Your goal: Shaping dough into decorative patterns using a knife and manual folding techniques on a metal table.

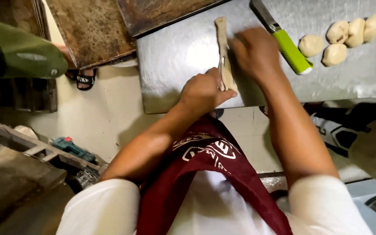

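Steel worktop (183, 52), dull and scuffed, fills the upper middle of the head view and carries everything in hand. Two dark, stained baking trays (92, 30) lie at its far left edge, one overlapping the other. Below the worktop edge hangs a maroon apron (205, 174) over a white shirt. A green sleeve (18, 52) of another person reaches in at the left, and a sandalled foot (83, 79) stands on the pale floor beneath the trays.

On the worktop a long strip of dough (223, 48) lies lengthwise, running away from the near edge. The right hand (255, 52) presses flat on the worktop just beside the strip, fingers together and blurred. The left hand (203, 89) has its fingers closed on a thin metal blade (221, 72) set against the strip's near end. A green-handled knife (288, 48) lies just right of the right hand. Five small dough balls (340, 37) sit clustered further right.
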